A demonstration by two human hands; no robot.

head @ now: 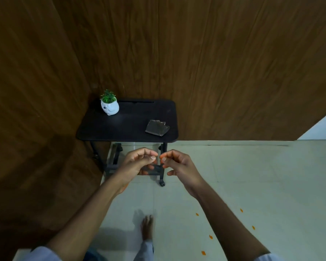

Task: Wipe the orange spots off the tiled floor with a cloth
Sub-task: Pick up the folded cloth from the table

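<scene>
A folded grey cloth point(157, 127) lies on the right part of a small black table point(105, 129). Several orange spots dot the pale tiled floor at the lower right, among them one spot point(211, 236) and another spot point(203, 252). My left hand point(137, 162) and my right hand point(179, 164) are raised side by side in front of the table, below the cloth, fingertips almost meeting. Both hold nothing, with the fingers curled and apart.
A white pot with a green plant point(109, 104) stands on the table's back left corner. The table has wheels point(161, 184) and stands in a corner of wood-panelled walls point(233, 72). My bare foot point(147, 227) is on the floor point(262, 176) below the hands.
</scene>
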